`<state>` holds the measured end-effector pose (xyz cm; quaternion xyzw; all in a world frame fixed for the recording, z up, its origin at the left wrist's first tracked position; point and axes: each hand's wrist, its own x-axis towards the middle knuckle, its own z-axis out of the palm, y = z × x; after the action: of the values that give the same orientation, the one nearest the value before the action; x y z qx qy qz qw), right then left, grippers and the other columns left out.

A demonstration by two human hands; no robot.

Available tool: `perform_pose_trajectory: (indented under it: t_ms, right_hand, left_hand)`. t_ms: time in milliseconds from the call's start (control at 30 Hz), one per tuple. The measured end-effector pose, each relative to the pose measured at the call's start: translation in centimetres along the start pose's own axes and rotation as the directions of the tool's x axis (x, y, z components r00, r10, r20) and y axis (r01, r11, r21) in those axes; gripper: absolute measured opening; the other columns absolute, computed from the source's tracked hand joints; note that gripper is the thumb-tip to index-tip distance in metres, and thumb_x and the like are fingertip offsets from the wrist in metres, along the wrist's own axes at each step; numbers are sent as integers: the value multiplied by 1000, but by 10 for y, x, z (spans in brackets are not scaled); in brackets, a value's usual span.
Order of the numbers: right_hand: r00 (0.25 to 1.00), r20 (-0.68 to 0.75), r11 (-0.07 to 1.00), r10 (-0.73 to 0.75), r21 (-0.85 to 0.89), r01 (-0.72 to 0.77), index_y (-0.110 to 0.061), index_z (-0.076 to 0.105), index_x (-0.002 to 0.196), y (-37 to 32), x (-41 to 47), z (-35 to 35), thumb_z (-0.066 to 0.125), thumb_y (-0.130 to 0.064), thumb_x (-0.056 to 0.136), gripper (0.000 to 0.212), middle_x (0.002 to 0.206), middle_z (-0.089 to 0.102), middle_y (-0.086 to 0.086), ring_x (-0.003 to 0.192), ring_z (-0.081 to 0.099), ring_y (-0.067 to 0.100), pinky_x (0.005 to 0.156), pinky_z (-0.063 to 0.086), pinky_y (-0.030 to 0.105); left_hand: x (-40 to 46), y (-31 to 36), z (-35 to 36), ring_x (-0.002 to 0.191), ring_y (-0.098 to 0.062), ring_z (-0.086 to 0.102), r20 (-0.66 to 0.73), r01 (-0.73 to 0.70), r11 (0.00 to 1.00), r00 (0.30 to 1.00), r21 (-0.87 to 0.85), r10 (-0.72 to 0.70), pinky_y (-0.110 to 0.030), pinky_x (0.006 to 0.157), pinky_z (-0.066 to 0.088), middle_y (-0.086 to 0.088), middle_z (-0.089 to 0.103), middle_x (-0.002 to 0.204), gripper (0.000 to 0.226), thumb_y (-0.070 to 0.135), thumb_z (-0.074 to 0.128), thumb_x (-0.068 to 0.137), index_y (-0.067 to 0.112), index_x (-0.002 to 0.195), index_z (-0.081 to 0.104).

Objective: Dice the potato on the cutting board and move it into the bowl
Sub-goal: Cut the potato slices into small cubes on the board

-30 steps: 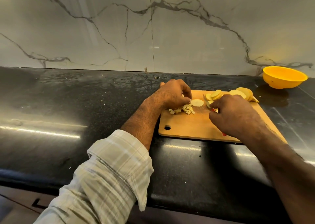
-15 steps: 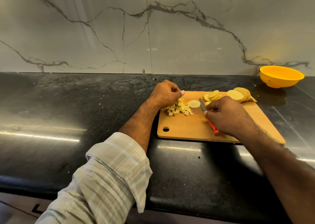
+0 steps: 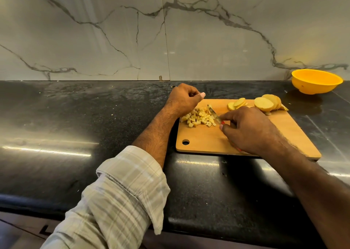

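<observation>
A: What sits nearest the camera?

B: A plaid sleeve (image 3: 121, 197), rolled at the forearm, running up from 7 o'clock over the black countertop (image 3: 56, 125).

A: And past that?

B: The wooden cutting board (image 3: 208, 140), a little right of centre, with a round hole in its near left corner. The right hand (image 3: 250, 129) lies over the board's middle, fingers curled round a knife (image 3: 214, 113); a bit of red handle shows at the fingertips, and the blade points toward 10 o'clock, its tip in the diced potato (image 3: 198, 117).

A: Where is that pile?

B: On the board's left part, touching the blade. The left hand (image 3: 183, 100) is just beyond it, at the board's far left corner, fingers curled loosely in and the thumb out toward 3 o'clock. I cannot tell whether it holds anything or touches the pile.

A: Anything uncut?

B: Along the board's far edge, potato slices (image 3: 237, 103) lie overlapped just beyond the right hand, and the remaining potato (image 3: 267, 103) sits at 3 o'clock of them, its cut face toward the camera.

A: The bowl?

B: The yellow bowl (image 3: 316, 81) stands on the countertop at 2 o'clock, well apart from the board, against the marble wall (image 3: 170, 30)
</observation>
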<state>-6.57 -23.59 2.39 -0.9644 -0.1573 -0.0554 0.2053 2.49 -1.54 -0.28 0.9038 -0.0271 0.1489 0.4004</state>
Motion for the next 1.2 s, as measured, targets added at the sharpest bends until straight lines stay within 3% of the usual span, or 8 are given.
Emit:
perform_pose_trajectory:
  t_ms: [167,300,400,567,767,967,1067,1200]
  right_hand:
    - [994,-50,983,-96,-162,86,-32,66,140,-2,-4,-8,58,-41,102,39,126,73,-6,110,65,18,83,57,35]
    - [995,-59,992,-81,-103,75,-32,70,135,-2,-4,-10,61,-39,101,36,121,74,-2,103,64,19,84,61,38]
    - [996,-66,997,-65,-35,63,-29,72,132,0,-1,-10,64,-37,100,34,112,75,-1,95,63,16,80,61,37]
    - [999,-23,999,-28,-37,28,-27,71,134,1,2,-8,66,-36,100,35,114,73,-1,95,62,15,81,60,35]
    - [1000,-5,998,-31,-60,31,-27,70,135,1,4,-8,67,-39,100,37,115,73,-2,97,62,15,83,60,36]
    - [999,-10,997,-52,-62,52,-29,70,135,3,4,-7,66,-39,100,37,107,73,-4,93,61,13,77,56,31]
    - [999,-14,997,-37,-62,36,-29,71,132,5,5,-8,67,-39,99,35,107,72,-4,92,60,12,74,55,30]
    - [999,-24,999,-25,-24,25,-29,74,128,10,5,-10,69,-37,96,33,96,69,-9,85,61,11,76,61,36]
  left_hand:
    - [2,-3,-5,90,-13,68,-13,66,973,998,223,-65,-35,82,59,2,74,93,39,55,63,100,19,96,78]
    - [0,1,-4,101,-16,66,62,72,959,994,274,-92,-37,86,58,-3,74,110,45,57,59,101,16,106,77]
    - [0,5,-3,93,-13,66,73,73,973,993,220,-91,-34,83,57,-1,74,102,45,55,59,102,15,102,78]
    - [1,1,-2,93,-14,70,41,92,994,995,57,-94,-45,92,59,2,75,91,42,59,61,99,22,93,80]
    - [-1,3,-3,86,-10,71,118,-24,995,992,-95,35,-34,77,61,5,77,87,28,52,81,87,25,91,83]
    - [0,5,0,85,-11,74,144,-16,999,989,-41,22,-49,89,63,6,78,83,12,32,85,87,20,87,82]
    - [2,0,4,85,-10,72,120,-4,999,993,34,0,-67,101,50,18,74,75,11,43,82,80,33,76,78]
    - [7,-6,6,85,-10,70,130,-9,999,991,38,4,-74,103,44,22,72,73,23,57,72,74,34,76,76]
